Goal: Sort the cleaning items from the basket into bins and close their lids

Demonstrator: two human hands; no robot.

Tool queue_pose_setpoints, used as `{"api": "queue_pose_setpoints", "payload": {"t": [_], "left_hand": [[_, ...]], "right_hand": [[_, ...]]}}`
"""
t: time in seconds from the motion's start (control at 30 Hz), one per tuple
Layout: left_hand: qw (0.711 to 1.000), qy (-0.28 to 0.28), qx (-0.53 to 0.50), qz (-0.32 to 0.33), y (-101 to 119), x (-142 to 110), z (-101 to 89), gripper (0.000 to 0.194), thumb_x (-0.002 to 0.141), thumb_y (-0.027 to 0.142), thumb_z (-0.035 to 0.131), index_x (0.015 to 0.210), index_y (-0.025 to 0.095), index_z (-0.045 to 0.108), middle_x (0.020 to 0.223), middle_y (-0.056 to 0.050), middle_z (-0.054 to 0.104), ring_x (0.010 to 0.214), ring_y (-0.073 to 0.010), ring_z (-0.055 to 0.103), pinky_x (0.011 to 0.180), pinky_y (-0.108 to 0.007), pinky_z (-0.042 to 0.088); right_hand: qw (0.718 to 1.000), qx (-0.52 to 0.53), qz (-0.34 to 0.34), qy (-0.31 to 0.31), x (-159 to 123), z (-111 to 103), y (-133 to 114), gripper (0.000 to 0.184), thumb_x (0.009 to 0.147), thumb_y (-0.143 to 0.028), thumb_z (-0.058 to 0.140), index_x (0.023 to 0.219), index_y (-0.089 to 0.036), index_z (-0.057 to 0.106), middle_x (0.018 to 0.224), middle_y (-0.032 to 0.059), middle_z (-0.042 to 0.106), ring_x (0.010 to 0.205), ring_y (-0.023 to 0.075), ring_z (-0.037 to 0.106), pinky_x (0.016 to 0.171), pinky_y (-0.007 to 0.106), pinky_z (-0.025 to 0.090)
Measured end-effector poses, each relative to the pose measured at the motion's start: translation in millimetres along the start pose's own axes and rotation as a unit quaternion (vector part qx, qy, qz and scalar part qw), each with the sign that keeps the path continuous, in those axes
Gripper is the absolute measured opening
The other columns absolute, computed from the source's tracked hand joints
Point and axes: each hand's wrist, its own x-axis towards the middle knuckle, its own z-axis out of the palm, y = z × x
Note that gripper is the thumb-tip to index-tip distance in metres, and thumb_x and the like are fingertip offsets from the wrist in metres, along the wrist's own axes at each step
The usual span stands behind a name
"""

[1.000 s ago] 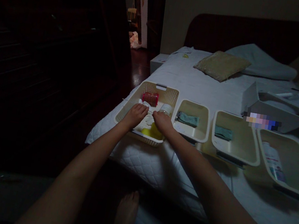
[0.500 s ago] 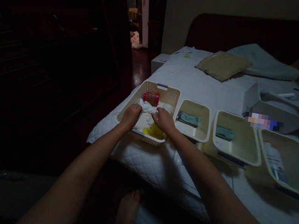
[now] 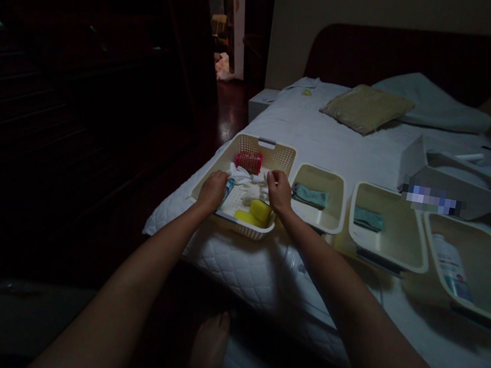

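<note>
There is one cream basket with holes [image 3: 286, 156] and there are three cream bins [image 3: 393, 199] without holes. Inside these four, I count one red mesh cylinder [image 3: 249, 161], two yellow things [image 3: 260, 211], two green cloths [image 3: 312, 197] and one white bottle [image 3: 452, 267].

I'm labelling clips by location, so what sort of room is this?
Most likely a bedroom: there's a wide bed with a dark headboard, a cushion lying on it, and a small white cabinet beside it.
</note>
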Motion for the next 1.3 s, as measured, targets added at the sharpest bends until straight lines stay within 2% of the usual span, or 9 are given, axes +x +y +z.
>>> {"api": "queue_pose_setpoints", "payload": {"t": [0.13, 0.27, 0.5, 0.6, 0.77, 0.9, 1.17, 1.23, 1.3], "left_hand": [[1.0, -0.014, 0.011, -0.012, -0.8, 0.9, 0.2, 0.026, 0.091, 0.021, 0.034, 0.087, 0.014, 0.059, 0.091, -0.012, 0.062, 0.088, -0.0216, 0.055, 0.077, -0.031, 0.041], [1.0, -0.013, 0.003, -0.006, -3.4, 2.2, 2.5, 0.025, 0.09, 0.019, 0.033, 0.087, 0.014, 0.058, 0.091, -0.012, 0.062, 0.088, -0.0216, 0.055, 0.078, -0.031, 0.041], [0.998, -0.003, -0.054, 0.025, -4.5, 3.4, 4.0, 0.024, 0.09, 0.02, 0.033, 0.087, 0.017, 0.057, 0.091, -0.011, 0.061, 0.088, -0.0201, 0.055, 0.079, -0.03, 0.041], [0.997, -0.005, -0.067, 0.027, -3.4, 3.3, 2.3, 0.025, 0.091, 0.023, 0.032, 0.086, 0.017, 0.056, 0.089, -0.01, 0.061, 0.085, -0.0196, 0.055, 0.078, -0.029, 0.041], [0.997, -0.008, -0.074, 0.018, -1.9, 3.0, 1.0, 0.023, 0.091, 0.022, 0.032, 0.084, 0.017, 0.054, 0.089, -0.009, 0.061, 0.084, -0.0191, 0.055, 0.076, -0.029, 0.041], [0.997, -0.015, -0.079, 0.019, -0.7, 2.8, 0.5, 0.023, 0.091, 0.022, 0.031, 0.085, 0.018, 0.053, 0.089, -0.009, 0.061, 0.084, -0.0188, 0.055, 0.075, -0.029, 0.041], [0.997, -0.016, -0.069, 0.002, -1.5, 3.1, -1.1, 0.024, 0.092, 0.024, 0.03, 0.085, 0.018, 0.053, 0.09, -0.009, 0.062, 0.084, -0.0181, 0.056, 0.076, -0.028, 0.041], [0.997, -0.019, -0.069, 0.009, -1.6, 2.9, -1.0, 0.024, 0.092, 0.024, 0.03, 0.085, 0.018, 0.053, 0.09, -0.009, 0.062, 0.084, -0.018, 0.056, 0.076, -0.028, 0.041], [0.997, -0.024, -0.068, 0.012, -1.3, 2.6, -1.2, 0.024, 0.091, 0.024, 0.031, 0.085, 0.018, 0.054, 0.09, -0.009, 0.063, 0.085, -0.0184, 0.056, 0.076, -0.028, 0.041]], "right_hand": [[0.996, 0.058, 0.049, 0.051, 6.5, -0.2, 5.6, 0.037, 0.082, -0.053, 0.039, 0.084, -0.018, 0.051, 0.086, 0.0072, 0.06, 0.082, 0.018, 0.055, 0.08, 0.033, 0.043], [0.986, 0.114, 0.101, 0.068, 15.2, -0.2, 8.6, 0.035, 0.078, -0.052, 0.047, 0.088, -0.019, 0.05, 0.092, 0.0063, 0.059, 0.087, 0.0169, 0.055, 0.084, 0.033, 0.042], [0.973, 0.145, 0.178, 0.002, 19.7, -7.0, 3.7, 0.054, 0.065, -0.043, 0.065, 0.107, -0.014, 0.048, 0.102, 0.0112, 0.058, 0.092, 0.0193, 0.057, 0.085, 0.034, 0.045], [0.972, 0.148, 0.185, -0.002, 19.6, -9.0, 4.4, 0.059, 0.062, -0.043, 0.068, 0.11, -0.014, 0.05, 0.103, 0.0106, 0.058, 0.092, 0.0199, 0.057, 0.084, 0.036, 0.046], [0.972, 0.168, 0.163, -0.016, 19.5, -10.9, 8.8, 0.05, 0.06, -0.046, 0.067, 0.097, -0.015, 0.058, 0.097, 0.0081, 0.061, 0.085, 0.0187, 0.058, 0.079, 0.036, 0.048], [0.974, 0.17, 0.151, 0.006, 19.5, -11.5, 11.4, 0.047, 0.058, -0.043, 0.07, 0.095, -0.017, 0.059, 0.098, 0.0068, 0.061, 0.087, 0.0187, 0.057, 0.079, 0.035, 0.048], [0.961, 0.203, 0.187, 0.015, 24.4, -2.0, 5.6, 0.061, 0.056, -0.037, 0.072, 0.109, -0.018, 0.05, 0.104, 0.007, 0.059, 0.086, 0.0169, 0.058, 0.081, 0.035, 0.048], [0.96, 0.196, 0.199, 0.015, 24.7, -2.7, 5.0, 0.053, 0.057, -0.034, 0.071, 0.104, -0.016, 0.053, 0.097, 0.0061, 0.06, 0.085, 0.0173, 0.058, 0.08, 0.035, 0.047], [0.963, 0.197, 0.182, -0.02, 23.6, -5.1, 4.6, 0.04, 0.06, -0.037, 0.066, 0.093, -0.015, 0.058, 0.088, 0.0049, 0.062, 0.08, 0.0172, 0.057, 0.077, 0.034, 0.047]]}}
